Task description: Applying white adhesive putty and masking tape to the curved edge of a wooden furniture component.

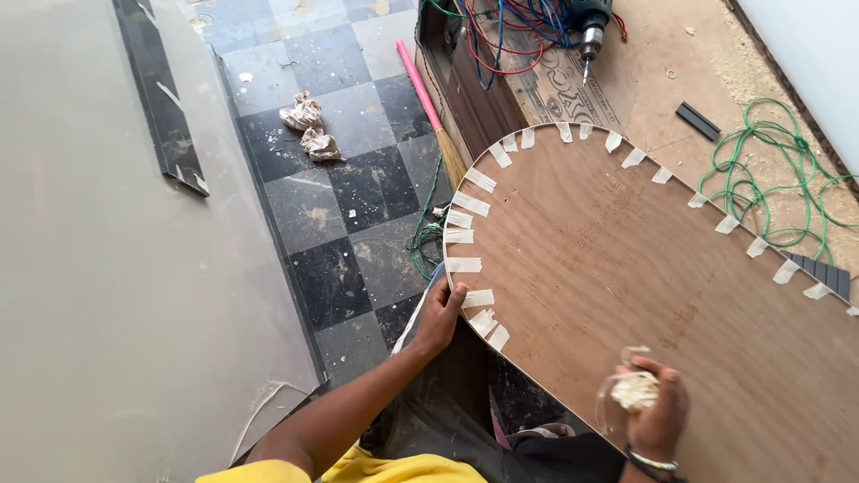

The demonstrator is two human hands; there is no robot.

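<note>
A large rounded plywood board [626, 268] lies flat, with several short strips of white masking tape [472, 204] stuck around its curved edge. My left hand [440, 315] grips the board's near-left rim, thumb on top beside a tape strip. My right hand [653, 407] rests on the board near its front edge, closed around a crumpled wad of used masking tape [635, 390].
A power drill [591, 22] and tangled red and blue wires [510, 36] lie beyond the board. Green wire [761, 170] coils at the right. A pink-handled broom [429, 107] and crumpled paper [309, 125] lie on the checkered floor. A large grey panel [116, 295] stands left.
</note>
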